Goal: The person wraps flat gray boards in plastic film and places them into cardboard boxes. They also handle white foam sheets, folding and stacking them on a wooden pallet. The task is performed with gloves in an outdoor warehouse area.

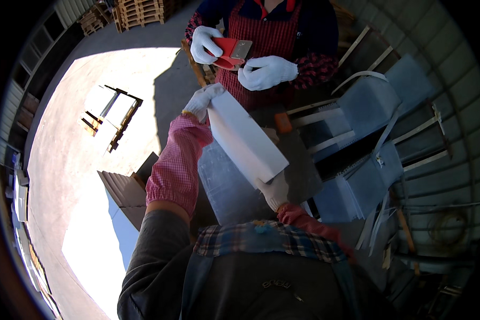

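Observation:
A long white piece [245, 140], folded lengthwise like a channel or narrow box, lies slantwise in front of me. My left hand [201, 101], in a white glove, is closed on its far left end. At the near right end my right hand [275, 192], also gloved, grips the lower corner; some of its fingers are hidden beneath. Under the piece is a dark worktable [304, 184] with a flat grey sheet [224, 186] on it. Just beyond the table, a co-worker's gloved hands hold a red tool [230, 52] with a grey metal plate.
An orange block [283, 122] sits on the table's far side. To the right, stacked bluish-grey bent sheets [365, 104] rest on a frame with pale strips. Wooden pallets [141, 12] stand far left, and another pallet-like frame [120, 114] lies on the sunlit floor.

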`<state>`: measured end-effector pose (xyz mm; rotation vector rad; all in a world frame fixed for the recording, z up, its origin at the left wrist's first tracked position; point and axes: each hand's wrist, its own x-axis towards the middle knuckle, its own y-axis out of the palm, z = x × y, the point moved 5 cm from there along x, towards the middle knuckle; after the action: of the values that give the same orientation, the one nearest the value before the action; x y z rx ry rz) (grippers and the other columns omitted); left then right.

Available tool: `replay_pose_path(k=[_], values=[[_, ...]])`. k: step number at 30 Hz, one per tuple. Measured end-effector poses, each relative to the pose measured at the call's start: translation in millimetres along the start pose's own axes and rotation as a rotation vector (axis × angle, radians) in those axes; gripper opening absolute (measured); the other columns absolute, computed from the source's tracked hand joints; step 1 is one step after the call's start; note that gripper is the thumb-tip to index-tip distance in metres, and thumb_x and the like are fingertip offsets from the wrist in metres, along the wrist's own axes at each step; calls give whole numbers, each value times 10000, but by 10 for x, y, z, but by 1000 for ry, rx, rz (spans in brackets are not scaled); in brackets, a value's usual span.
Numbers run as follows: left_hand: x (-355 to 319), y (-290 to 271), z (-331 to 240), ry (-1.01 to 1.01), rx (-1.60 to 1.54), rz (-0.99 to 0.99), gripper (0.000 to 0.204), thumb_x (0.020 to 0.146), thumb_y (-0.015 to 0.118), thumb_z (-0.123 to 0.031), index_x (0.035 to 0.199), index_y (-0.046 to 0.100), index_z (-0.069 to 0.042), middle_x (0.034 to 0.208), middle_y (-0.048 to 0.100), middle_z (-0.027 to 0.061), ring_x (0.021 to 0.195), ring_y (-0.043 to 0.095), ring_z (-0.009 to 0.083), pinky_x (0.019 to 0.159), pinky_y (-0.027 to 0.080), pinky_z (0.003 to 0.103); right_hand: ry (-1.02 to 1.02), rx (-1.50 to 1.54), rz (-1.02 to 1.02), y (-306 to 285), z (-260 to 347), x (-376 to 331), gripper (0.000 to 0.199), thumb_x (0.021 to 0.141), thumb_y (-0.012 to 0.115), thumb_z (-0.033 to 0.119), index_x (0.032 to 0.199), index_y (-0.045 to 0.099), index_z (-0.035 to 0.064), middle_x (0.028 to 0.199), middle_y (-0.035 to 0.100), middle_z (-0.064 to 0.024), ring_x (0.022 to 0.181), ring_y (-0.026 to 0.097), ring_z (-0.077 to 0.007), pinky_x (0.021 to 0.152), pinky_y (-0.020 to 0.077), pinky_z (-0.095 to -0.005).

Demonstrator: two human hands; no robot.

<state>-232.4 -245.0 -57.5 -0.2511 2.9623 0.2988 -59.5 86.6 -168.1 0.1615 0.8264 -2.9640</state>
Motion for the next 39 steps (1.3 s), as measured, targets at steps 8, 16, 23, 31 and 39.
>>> replay_pose_path(k=[8, 16, 23, 31, 39], values=[[39, -20, 58, 40, 95, 7, 663, 811, 748, -421, 1343, 666, -35, 1136, 708, 45, 982, 617, 186, 858, 447, 319, -45, -33, -51, -15, 69, -34, 804, 749, 810, 465, 1355, 501, 36, 1182, 702, -219, 1067, 689, -420, 928, 536, -481], [25, -16, 8, -30, 22, -5, 556, 823, 786, -254, 1299, 656, 4, 1131, 711, 91, 1027, 639, 233, 987, 483, 367, -41, -36, -52, -40, 102, -48, 790, 753, 818, 460, 1346, 507, 41, 1179, 704, -227, 1069, 689, -420, 930, 537, -479], [42, -34, 44, 6, 26, -16, 558, 817, 790, -280, 1287, 667, -3, 1108, 715, 83, 1013, 638, 225, 972, 477, 356, -45, -27, -49, -11, 54, -30, 795, 753, 821, 458, 1354, 504, 44, 1199, 696, -224, 1089, 680, -421, 938, 533, -480], [127, -94, 111, 33, 6, -2, 542, 803, 809, -295, 1248, 698, -7, 1083, 723, 80, 1009, 638, 220, 965, 471, 354, 11, 36, 6, -63, 213, -62, 801, 759, 824, 436, 1366, 487, 35, 1189, 702, -211, 1077, 696, -396, 915, 551, -455], [34, 66, 52, 2, -24, -2, 574, 817, 787, -299, 1304, 684, -13, 1113, 733, 93, 1013, 655, 234, 986, 488, 359, -79, 18, -28, -83, 160, -55, 700, 806, 819, 338, 1345, 501, 23, 1143, 718, -176, 1012, 717, -350, 878, 559, -420]])
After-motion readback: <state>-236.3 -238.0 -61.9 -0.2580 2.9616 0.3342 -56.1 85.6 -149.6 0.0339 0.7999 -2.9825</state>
